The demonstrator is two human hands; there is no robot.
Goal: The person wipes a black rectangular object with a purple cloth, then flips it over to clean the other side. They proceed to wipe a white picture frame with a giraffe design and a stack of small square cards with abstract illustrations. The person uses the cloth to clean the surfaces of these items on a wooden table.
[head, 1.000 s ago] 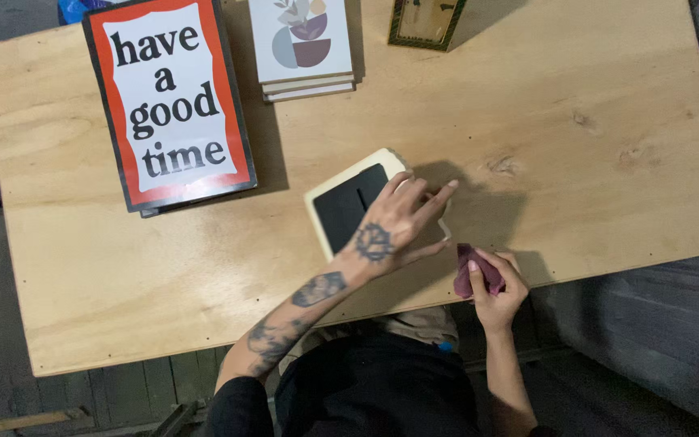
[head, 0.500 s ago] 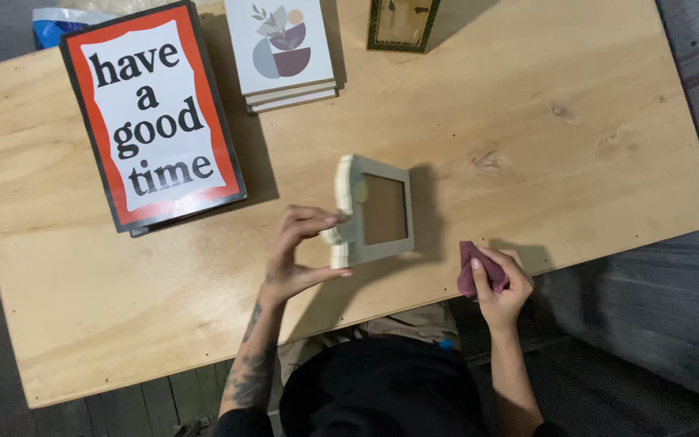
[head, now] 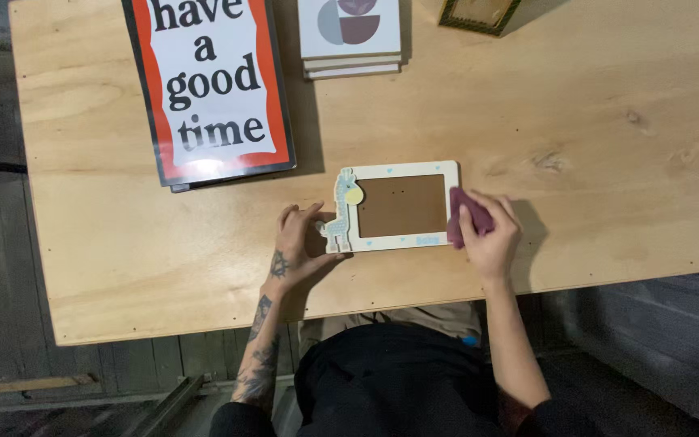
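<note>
A small cream picture frame (head: 402, 172) with a blue giraffe figure on its left end lies flat, face up, on the wooden table (head: 576, 146). My left hand (head: 299, 245) rests on the table and holds the frame's left end by the giraffe. My right hand (head: 491, 235) presses a purple cloth (head: 467, 217) against the frame's right edge.
A large poster in a red and black frame (head: 212, 85) lies at the back left. A stack of white framed prints (head: 351, 36) sits behind the small frame. A dark ornate frame (head: 479, 12) pokes in at the top edge. The table's front edge is near my body.
The small frame was turned from back side up to face up and laid lengthwise. My right hand brought the purple cloth from the table edge onto the frame's right end.
</note>
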